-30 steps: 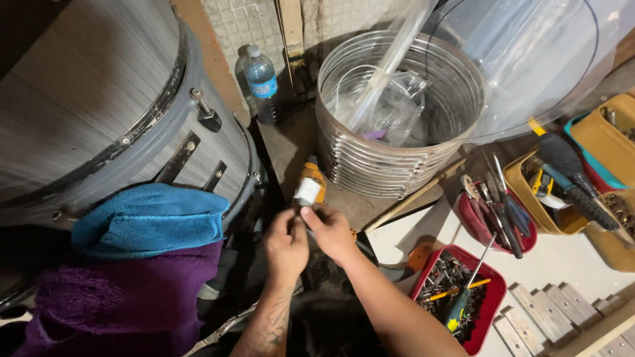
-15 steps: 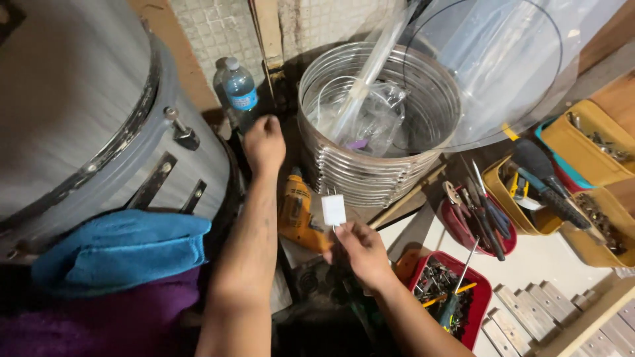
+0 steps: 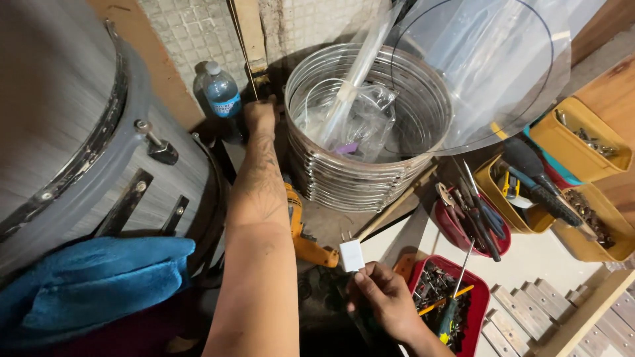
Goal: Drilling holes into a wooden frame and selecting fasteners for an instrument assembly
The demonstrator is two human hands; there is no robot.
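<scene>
The right hand [image 3: 383, 301] pinches a white plug [image 3: 351, 254] between its fingertips; the left hand [image 3: 260, 114] reaches between the water bottle [image 3: 221, 96] and the metal tub [image 3: 370, 132], its grip hidden.

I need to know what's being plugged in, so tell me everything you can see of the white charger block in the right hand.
The charger block is a small white cube, smooth like plastic, with two thin metal prongs sticking up and tilted slightly left. The right hand pinches its lower end between the fingertips, low in the view, in front of the orange drill. Only the fingers touch it; no cable attached to it can be made out. Its faces show no marks.
</scene>
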